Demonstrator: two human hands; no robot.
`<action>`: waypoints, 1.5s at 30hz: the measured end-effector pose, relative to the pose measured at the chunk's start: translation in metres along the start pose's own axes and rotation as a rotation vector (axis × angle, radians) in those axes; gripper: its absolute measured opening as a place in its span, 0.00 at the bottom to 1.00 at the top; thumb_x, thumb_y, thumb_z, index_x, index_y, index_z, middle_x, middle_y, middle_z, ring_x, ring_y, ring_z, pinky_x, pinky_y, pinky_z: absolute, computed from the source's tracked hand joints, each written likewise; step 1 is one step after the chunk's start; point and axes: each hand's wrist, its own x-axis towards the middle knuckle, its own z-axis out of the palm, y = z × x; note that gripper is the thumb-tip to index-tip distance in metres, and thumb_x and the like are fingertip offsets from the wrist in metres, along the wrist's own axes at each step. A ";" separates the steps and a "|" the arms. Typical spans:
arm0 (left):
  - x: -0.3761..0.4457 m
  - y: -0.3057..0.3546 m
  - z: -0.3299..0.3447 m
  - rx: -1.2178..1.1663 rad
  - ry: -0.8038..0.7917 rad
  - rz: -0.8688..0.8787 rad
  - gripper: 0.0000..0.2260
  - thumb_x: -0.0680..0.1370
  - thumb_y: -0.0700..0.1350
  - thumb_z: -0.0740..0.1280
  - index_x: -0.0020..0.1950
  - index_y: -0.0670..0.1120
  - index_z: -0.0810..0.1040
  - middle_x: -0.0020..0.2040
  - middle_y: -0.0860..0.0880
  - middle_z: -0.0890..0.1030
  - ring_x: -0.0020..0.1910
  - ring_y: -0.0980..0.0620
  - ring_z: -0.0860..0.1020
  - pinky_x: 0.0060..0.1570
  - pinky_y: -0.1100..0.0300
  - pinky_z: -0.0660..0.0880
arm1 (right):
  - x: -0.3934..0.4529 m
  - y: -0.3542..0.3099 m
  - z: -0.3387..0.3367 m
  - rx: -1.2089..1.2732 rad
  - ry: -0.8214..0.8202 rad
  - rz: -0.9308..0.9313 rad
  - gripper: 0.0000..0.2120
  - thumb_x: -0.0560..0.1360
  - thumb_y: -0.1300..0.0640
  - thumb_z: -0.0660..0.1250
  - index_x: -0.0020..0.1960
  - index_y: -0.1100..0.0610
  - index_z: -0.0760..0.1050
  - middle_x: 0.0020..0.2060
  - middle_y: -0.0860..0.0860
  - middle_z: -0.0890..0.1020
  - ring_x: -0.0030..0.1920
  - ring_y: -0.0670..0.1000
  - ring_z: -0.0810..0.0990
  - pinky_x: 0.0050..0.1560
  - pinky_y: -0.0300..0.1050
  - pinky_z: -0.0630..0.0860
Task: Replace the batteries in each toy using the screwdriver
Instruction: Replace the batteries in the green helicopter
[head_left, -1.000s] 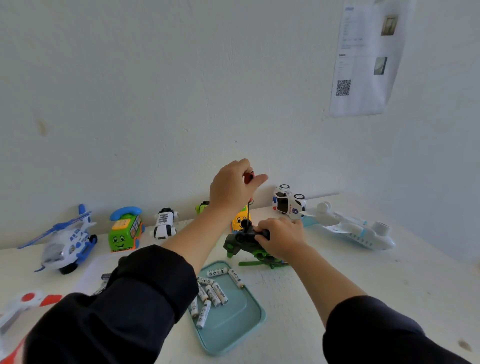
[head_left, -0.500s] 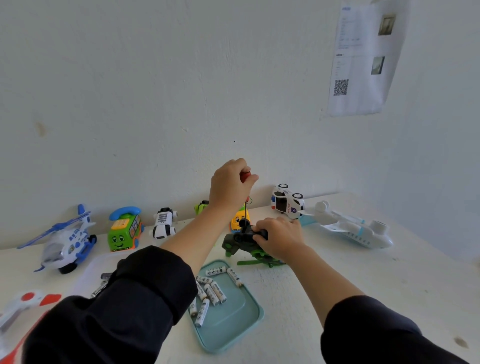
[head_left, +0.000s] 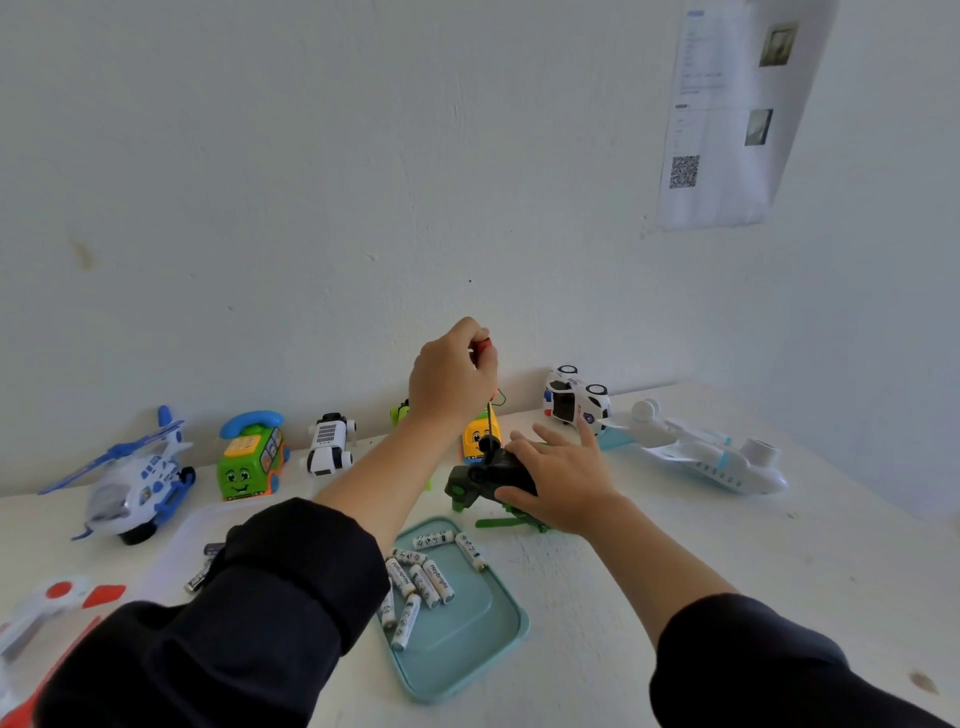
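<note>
While the dark green toy sat on the white table just beyond the teal tray, the left hand gripped the red-handled screwdriver upright, its thin shaft running down to the toy's top. The right hand rested on the toy's right side, thumb under and fingers spread fairly straight, bracing it rather than clasping it.

Judging by this, the work seemed to be at a screw on this toy's battery cover; whether it was being loosened or tightened could not be told. White batteries lay loose in the tray's near-left part, and a few darker batteries lay left of the tray on a pale sheet, perhaps the spent ones. Many toys looked untouched: behind the green toy a yellow car, to its right a white police car on its side and a white plane, to its left a white robot car, a green phone bus and a blue-white helicopter.

One battery seemed to read "Heybright", though the print was small. A paper on the wall, up and right of the toy, bore a QR code; its text was unreadable.
</note>
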 end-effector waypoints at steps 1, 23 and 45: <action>-0.001 0.000 0.000 0.022 0.014 -0.018 0.07 0.75 0.46 0.69 0.47 0.41 0.79 0.41 0.49 0.81 0.42 0.48 0.79 0.42 0.54 0.77 | 0.000 0.001 0.000 -0.015 -0.018 0.006 0.31 0.76 0.33 0.49 0.73 0.48 0.58 0.73 0.44 0.61 0.75 0.50 0.53 0.71 0.65 0.39; 0.007 -0.005 -0.003 -0.379 -0.194 -0.156 0.11 0.79 0.33 0.58 0.54 0.41 0.79 0.43 0.46 0.79 0.35 0.64 0.78 0.41 0.73 0.75 | 0.009 0.003 -0.001 -0.029 -0.091 0.006 0.37 0.72 0.29 0.54 0.75 0.47 0.54 0.73 0.43 0.60 0.73 0.50 0.57 0.69 0.67 0.47; -0.007 -0.009 -0.001 0.025 -0.080 -0.034 0.17 0.73 0.50 0.72 0.56 0.43 0.74 0.48 0.44 0.82 0.43 0.45 0.80 0.44 0.52 0.77 | 0.007 0.001 -0.001 0.022 -0.076 0.043 0.31 0.75 0.33 0.51 0.74 0.47 0.57 0.72 0.43 0.64 0.70 0.49 0.62 0.69 0.65 0.52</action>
